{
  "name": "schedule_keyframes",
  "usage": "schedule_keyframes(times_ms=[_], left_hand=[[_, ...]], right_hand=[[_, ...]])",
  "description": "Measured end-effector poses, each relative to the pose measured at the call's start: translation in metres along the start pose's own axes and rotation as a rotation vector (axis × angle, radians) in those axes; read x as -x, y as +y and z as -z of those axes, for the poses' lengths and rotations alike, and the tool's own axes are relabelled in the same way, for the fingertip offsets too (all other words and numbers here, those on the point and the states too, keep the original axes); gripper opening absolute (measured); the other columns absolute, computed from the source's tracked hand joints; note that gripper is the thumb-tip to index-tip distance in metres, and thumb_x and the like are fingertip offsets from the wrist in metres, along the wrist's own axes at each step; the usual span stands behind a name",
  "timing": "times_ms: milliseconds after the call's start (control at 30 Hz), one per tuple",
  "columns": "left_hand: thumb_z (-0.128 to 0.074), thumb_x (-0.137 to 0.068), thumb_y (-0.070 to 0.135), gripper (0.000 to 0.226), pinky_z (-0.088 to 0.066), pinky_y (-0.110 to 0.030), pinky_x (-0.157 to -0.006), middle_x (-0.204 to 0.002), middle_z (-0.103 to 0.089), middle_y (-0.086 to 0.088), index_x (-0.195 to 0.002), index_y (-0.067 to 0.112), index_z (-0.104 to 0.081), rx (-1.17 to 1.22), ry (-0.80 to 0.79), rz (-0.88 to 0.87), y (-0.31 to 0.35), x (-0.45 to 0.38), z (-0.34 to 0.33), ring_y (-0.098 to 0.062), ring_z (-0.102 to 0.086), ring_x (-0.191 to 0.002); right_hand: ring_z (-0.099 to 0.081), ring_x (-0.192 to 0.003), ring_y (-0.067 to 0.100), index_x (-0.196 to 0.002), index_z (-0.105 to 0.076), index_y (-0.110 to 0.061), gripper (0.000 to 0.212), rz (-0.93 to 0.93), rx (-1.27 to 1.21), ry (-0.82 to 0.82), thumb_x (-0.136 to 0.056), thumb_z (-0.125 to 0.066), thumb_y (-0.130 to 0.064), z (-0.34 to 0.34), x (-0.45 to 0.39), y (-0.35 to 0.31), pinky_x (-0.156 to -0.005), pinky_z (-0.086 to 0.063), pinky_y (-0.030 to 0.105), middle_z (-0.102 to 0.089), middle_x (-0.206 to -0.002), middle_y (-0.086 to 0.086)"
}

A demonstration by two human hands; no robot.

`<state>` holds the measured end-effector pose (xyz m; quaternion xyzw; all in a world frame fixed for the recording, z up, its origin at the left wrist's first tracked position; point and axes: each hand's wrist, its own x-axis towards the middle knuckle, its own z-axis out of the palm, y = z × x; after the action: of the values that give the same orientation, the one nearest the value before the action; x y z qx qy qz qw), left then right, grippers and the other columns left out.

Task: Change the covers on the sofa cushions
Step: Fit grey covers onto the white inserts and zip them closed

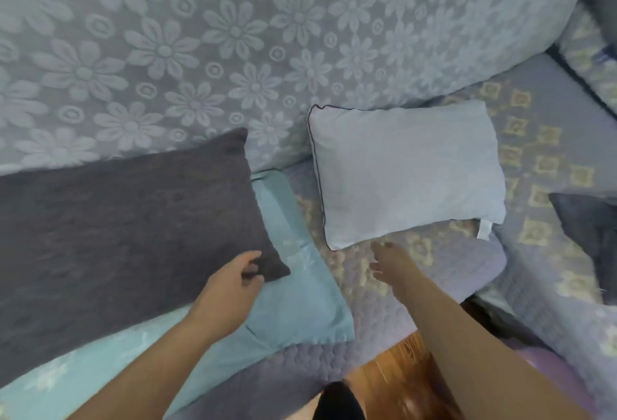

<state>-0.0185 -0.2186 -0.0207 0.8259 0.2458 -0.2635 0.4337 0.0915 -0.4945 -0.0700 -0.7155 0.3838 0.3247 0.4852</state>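
**At the sofa seat: one corner held, the other hand reaching**

Under my left hand [235, 277] lies the near corner of the dark grey cushion [127, 229], and the fingers [252, 266] curl round that corner with the thumb on top. Just past them, beneath the cushion, a light teal cover [300, 292] is spread flat. My right hand [389, 261] stretches toward the near edge of the white inner cushion [407, 172], fingers extended and holding nothing; blur keeps me from judging whether the tips touch it.

I judge the step to be gathering the bare cushion for its fresh cover. I would take it by the near edge, draw it toward the teal cover, and find that cover's opening first.

The dark cushion runs off beyond my left fingers. I cannot make out any zip or opening on the cover. Another dark cushion [591, 236], far beyond my right fingers, is cut off.
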Motion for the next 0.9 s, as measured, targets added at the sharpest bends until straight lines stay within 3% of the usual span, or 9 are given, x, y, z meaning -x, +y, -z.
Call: schedule_keyframes(times_ms=[100,167,300,367,433,533,633,800,900], left_hand=[[-0.06,-0.1,0.029,0.042,-0.048,-0.015,-0.071,-0.12,-0.062,0.009,-0.142,0.027,-0.051,0.16,-0.016,0.09,0.053,-0.06,-0.056,-0.009,-0.065,-0.096],[-0.061,-0.099,0.037,0.051,-0.05,-0.021,-0.081,-0.13,-0.059,0.006,-0.146,0.025,-0.045,0.214,-0.014,0.125,0.085,-0.111,-0.091,-0.013,-0.063,-0.105],[-0.072,-0.089,0.045,0.08,-0.041,-0.037,-0.11,-0.146,-0.052,-0.005,-0.148,0.009,-0.032,0.317,0.153,0.194,0.129,-0.207,-0.145,-0.026,-0.052,-0.132],[-0.078,-0.082,0.047,0.089,-0.043,-0.043,-0.111,-0.147,-0.051,-0.007,-0.148,0.01,-0.031,0.383,0.168,0.237,0.145,-0.237,-0.166,-0.028,-0.054,-0.13],[-0.079,-0.084,0.037,0.074,-0.051,-0.041,-0.101,-0.137,-0.059,-0.008,-0.143,0.011,-0.044,0.511,0.162,0.247,0.158,-0.241,-0.177,-0.026,-0.062,-0.113],[-0.071,-0.081,0.036,0.06,-0.056,-0.034,-0.077,-0.124,-0.067,-0.005,-0.136,0.02,-0.053,0.558,0.252,0.143,0.184,-0.202,-0.172,-0.021,-0.067,-0.093],[-0.069,-0.09,0.019,0.037,-0.058,-0.043,-0.093,-0.115,-0.074,0.004,-0.126,0.022,-0.061,0.718,0.243,-0.022,0.221,-0.124,-0.137,-0.017,-0.071,-0.104],[-0.063,-0.095,0.004,0.029,-0.06,-0.048,-0.089,-0.108,-0.077,0.0,-0.118,0.022,-0.065,0.902,0.13,-0.247,0.287,0.02,-0.031,-0.023,-0.074,-0.099],[-0.071,-0.087,0.005,0.023,-0.059,-0.052,-0.086,-0.102,-0.075,-0.006,-0.106,0.017,-0.065,0.746,0.226,-0.494,0.313,0.106,0.048,-0.027,-0.073,-0.095]], right_hand=[[-0.063,-0.096,0.026,-0.133,-0.045,-0.006,0.052,-0.047,-0.248,0.066,-0.096,-0.06,-0.039,0.025,-0.076,-0.034,-0.087,-0.058,0.043,-0.051,-0.089,0.003],[-0.063,-0.101,0.028,-0.132,-0.046,-0.007,0.054,-0.08,-0.393,0.056,-0.094,-0.063,-0.042,0.046,-0.118,-0.048,-0.086,-0.057,0.041,-0.055,-0.1,0.006],[-0.061,-0.102,0.027,-0.121,-0.052,-0.011,0.032,-0.101,-0.709,-0.04,-0.096,-0.066,-0.025,0.077,-0.161,-0.046,-0.103,-0.05,0.044,-0.053,-0.127,0.005],[-0.064,-0.108,0.029,-0.127,-0.056,-0.013,0.032,-0.081,-0.725,-0.106,-0.097,-0.064,-0.022,0.09,-0.168,-0.03,-0.104,-0.05,0.045,-0.059,-0.131,0.007],[-0.063,-0.118,0.033,-0.129,-0.058,-0.017,0.029,-0.081,-0.727,-0.162,-0.1,-0.059,-0.022,0.097,-0.162,-0.017,-0.103,-0.05,0.046,-0.06,-0.133,0.011],[-0.051,-0.132,0.031,-0.149,-0.037,-0.021,0.055,0.023,-0.487,-0.064,-0.098,-0.06,-0.027,0.109,-0.128,-0.012,-0.102,-0.049,0.045,-0.039,-0.153,0.009],[-0.028,-0.145,0.011,-0.154,-0.018,-0.046,0.077,0.348,-0.191,0.107,-0.094,-0.065,-0.038,0.114,-0.051,-0.039,-0.105,-0.042,0.037,-0.016,-0.16,-0.02],[-0.021,-0.136,-0.021,-0.138,-0.023,-0.071,0.094,0.688,0.061,-0.265,-0.053,-0.054,-0.095,0.108,0.133,-0.106,-0.103,-0.033,0.018,-0.013,-0.148,-0.048],[-0.043,-0.128,-0.012,-0.131,-0.04,-0.066,0.11,0.73,-0.098,-0.457,-0.028,-0.059,-0.101,0.093,0.228,-0.141,-0.106,-0.043,0.031,-0.041,-0.138,-0.043]])
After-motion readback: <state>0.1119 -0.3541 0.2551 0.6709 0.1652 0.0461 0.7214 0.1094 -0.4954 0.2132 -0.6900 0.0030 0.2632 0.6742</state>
